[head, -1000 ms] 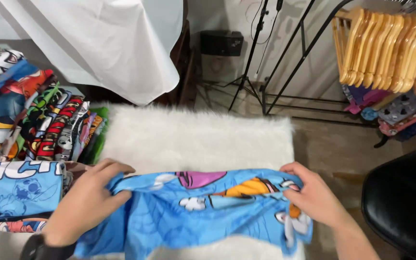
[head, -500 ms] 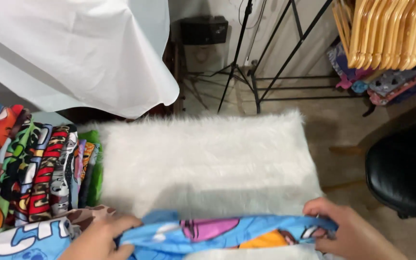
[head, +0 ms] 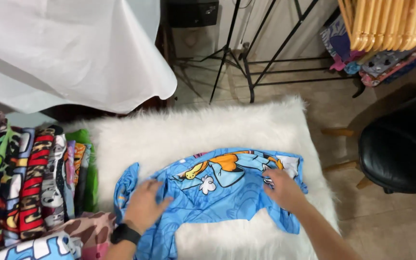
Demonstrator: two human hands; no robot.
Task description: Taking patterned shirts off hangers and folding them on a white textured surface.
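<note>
Blue garment on white fur mat, both hands flat/open; clothes stack left, chair right.

Blue cartoon garment now farther up the white fur mat, flatter under both hands

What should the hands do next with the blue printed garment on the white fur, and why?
Probably smooth it flat: both the left hand and right hand rest open on the blue garment, which lies wrinkled on the white fur cover, its left edge bunched.
</note>
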